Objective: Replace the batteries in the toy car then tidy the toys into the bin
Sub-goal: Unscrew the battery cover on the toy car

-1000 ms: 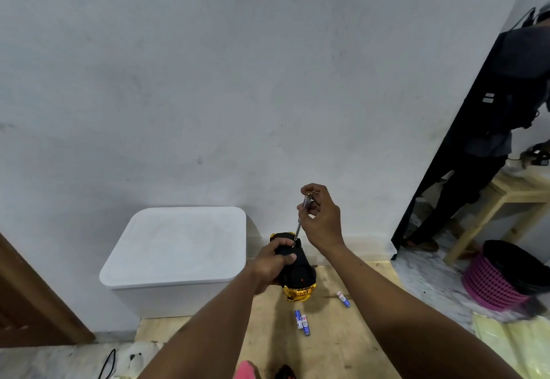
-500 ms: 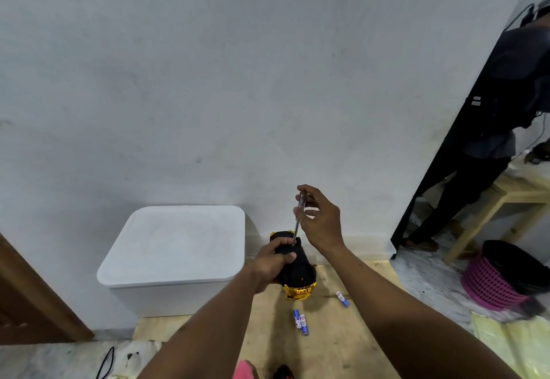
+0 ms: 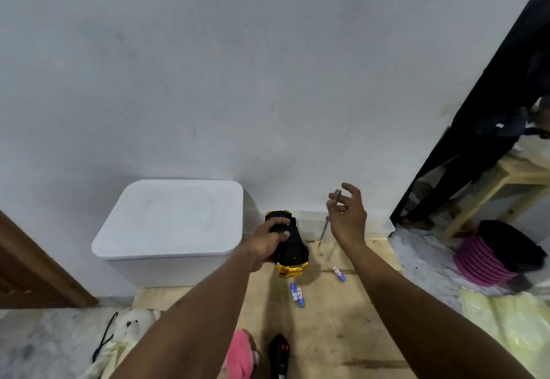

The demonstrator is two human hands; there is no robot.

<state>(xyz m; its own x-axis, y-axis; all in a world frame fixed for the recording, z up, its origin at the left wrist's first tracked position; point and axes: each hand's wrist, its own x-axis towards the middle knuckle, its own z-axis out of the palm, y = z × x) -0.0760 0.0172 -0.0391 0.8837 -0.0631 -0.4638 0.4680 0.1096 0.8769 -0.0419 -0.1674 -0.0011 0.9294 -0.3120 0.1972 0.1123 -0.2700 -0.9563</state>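
Observation:
My left hand [image 3: 272, 238] grips a black and gold toy car [image 3: 290, 247], held upside down above a wooden board [image 3: 342, 319]. My right hand [image 3: 346, 217] is off to the car's right and holds a thin screwdriver [image 3: 327, 220] by its handle, tip pointing down and clear of the car. Two blue batteries [image 3: 297, 293] lie side by side on the board below the car, and a third battery [image 3: 339, 273] lies to their right. A white lidded bin [image 3: 169, 223] stands against the wall, left of the car.
A pink soft toy [image 3: 241, 355], a black remote [image 3: 279, 355] and a pale plush toy [image 3: 128, 328] with a black cord lie at the bottom. To the right stand a pink basket [image 3: 488, 259] with a black liner, a wooden stool [image 3: 503, 182] and another person's dark-clothed legs [image 3: 476, 152].
My right hand has lifted the screwdriver off the car's underside and swung it to the right. The left hand keeps hold of the car.

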